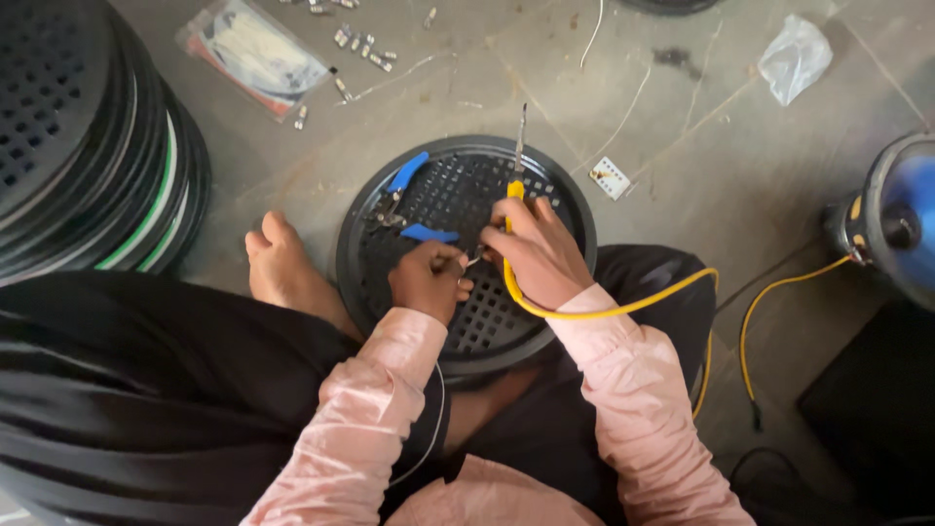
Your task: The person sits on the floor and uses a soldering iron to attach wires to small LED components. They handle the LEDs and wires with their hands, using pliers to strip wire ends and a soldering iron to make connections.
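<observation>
holding soldering iron (517, 156) in my right hand (536, 251); left hand (429, 281) pinching a small wire end over the grille (545, 321); pliers (397, 195) idle; joint unfinished, i judge.

A grey concrete floor (682, 185) carries it all: a round black perforated grille (458, 195), a stack of similar discs (88, 136), a clear packet (255, 54), scattered small metal pieces, perhaps screws (365, 44), a crumpled plastic bag (796, 56), and a small white card (610, 177).

Pliers (394, 195) on grille (555, 200), stack (88, 146) left.
</observation>
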